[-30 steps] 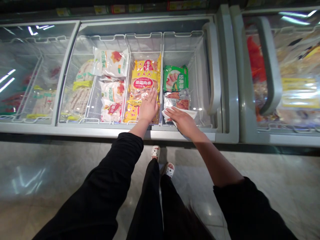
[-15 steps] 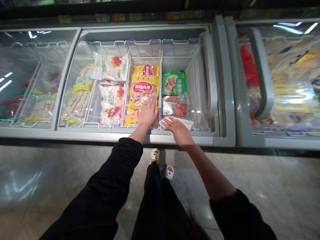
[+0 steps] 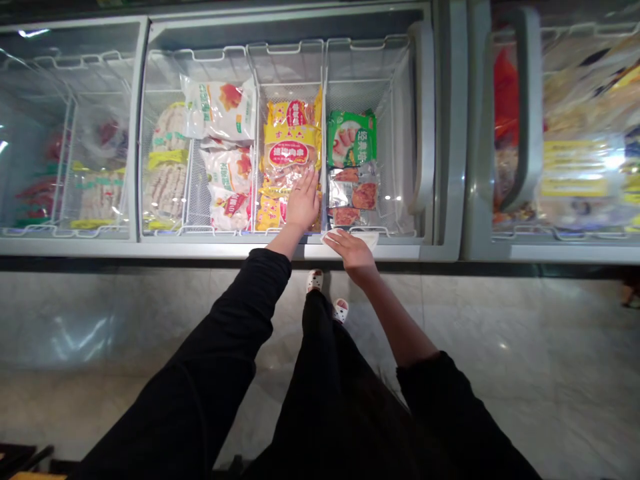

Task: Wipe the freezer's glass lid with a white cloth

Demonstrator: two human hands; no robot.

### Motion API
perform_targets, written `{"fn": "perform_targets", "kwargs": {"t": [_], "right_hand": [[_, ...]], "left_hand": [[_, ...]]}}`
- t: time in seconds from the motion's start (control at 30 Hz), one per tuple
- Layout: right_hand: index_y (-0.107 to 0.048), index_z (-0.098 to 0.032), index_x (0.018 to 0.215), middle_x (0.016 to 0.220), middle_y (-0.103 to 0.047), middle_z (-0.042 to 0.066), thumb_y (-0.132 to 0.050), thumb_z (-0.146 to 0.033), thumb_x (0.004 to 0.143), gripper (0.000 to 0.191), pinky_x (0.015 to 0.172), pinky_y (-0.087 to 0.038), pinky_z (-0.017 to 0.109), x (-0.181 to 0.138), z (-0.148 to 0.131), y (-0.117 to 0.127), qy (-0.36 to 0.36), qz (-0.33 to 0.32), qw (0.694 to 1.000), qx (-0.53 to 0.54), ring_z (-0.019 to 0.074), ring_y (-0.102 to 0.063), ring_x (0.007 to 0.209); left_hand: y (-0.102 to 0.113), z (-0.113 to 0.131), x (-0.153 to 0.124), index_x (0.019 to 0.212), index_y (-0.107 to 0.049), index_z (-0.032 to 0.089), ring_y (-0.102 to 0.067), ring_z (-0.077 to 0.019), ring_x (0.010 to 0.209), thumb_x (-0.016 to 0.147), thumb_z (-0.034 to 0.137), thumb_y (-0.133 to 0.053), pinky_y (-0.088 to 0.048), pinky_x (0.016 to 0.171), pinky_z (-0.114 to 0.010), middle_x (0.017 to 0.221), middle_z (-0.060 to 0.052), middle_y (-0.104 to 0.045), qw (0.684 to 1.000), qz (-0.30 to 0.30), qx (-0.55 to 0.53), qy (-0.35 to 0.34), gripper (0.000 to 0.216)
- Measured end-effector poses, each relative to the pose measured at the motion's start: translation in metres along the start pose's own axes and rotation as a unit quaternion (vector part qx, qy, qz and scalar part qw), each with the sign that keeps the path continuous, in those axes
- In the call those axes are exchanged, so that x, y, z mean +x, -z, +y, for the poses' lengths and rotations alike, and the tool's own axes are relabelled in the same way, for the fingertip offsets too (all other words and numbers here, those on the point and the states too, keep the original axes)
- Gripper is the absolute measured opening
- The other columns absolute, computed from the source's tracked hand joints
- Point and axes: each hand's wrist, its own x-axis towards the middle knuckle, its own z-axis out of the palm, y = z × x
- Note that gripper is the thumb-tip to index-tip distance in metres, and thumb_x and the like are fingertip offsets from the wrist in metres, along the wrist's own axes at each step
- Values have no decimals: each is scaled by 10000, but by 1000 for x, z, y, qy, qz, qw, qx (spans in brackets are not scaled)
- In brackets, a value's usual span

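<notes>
My left hand (image 3: 303,201) lies flat with fingers stretched out, apparently on the clear glass lid over the yellow food bags (image 3: 289,150). Under my right hand (image 3: 354,255) is a white cloth (image 3: 369,239), pressed against the front rim (image 3: 230,250) of the chest freezer. The cloth's right end sticks out past the fingers, and the rest is covered by the hand. Beyond that hand, inside the freezer, are a green food packet (image 3: 351,139) and clear packets of reddish-brown food (image 3: 355,193).
White food bags (image 3: 220,110) and rolls in clear wrap (image 3: 167,167) fill wire baskets to the left. A grey lid handle (image 3: 424,120) stands at the right. Another freezer with a handle (image 3: 523,107) adjoins it. My feet in spotted slippers (image 3: 315,280) are on the tiled floor (image 3: 475,320).
My right hand has slid the cloth off the glass edge, nearer to me, onto the front rim. My left hand stays about where it was on the lid. The view has shifted.
</notes>
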Motion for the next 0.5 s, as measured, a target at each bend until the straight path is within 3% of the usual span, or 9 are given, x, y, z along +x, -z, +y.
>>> {"fn": "perform_targets", "kwargs": {"t": [0.1, 0.2, 0.37, 0.5], "right_hand": [[-607, -294, 1599, 1683, -565, 26, -424, -30, 1008, 672, 1280, -408, 476, -22, 8, 1, -91, 30, 995, -31, 254, -453, 1609], [-589, -276, 1615, 1708, -536, 55, -412, -36, 1020, 665, 1312, -352, 527, -30, 3, -4, -184, 66, 980, -45, 273, -421, 1627], [-550, -332, 1640, 1680, -569, -5, -350, -26, 1029, 712, 1308, -361, 525, -24, -23, -17, -97, 79, 992, -1, 246, -447, 1609], [-513, -289, 1670, 1721, -510, 27, -350, -153, 1097, 611, 1248, -420, 494, -39, -15, -14, -71, 60, 995, -24, 274, -451, 1606]], "left_hand": [[4, -4, 1, 1695, -416, 182, -294, -221, 1693, 1014, 182, -452, -271, 1388, -499, 1797, -81, -358, 999, -24, -26, -1, 682], [4, 3, -19, 1679, -455, 204, -337, -203, 1675, 1024, 176, -434, -282, 1386, -482, 1776, -63, -408, 998, -30, -52, 14, 656], [-6, 33, -76, 1658, -493, 179, -356, -204, 1665, 1033, 139, -382, -329, 1370, -474, 1756, -76, -444, 996, -31, -62, 48, 636], [-12, 51, -90, 1652, -509, 207, -381, -184, 1653, 1015, 104, -373, -352, 1364, -448, 1739, -45, -482, 997, -9, -38, 69, 659]]}}
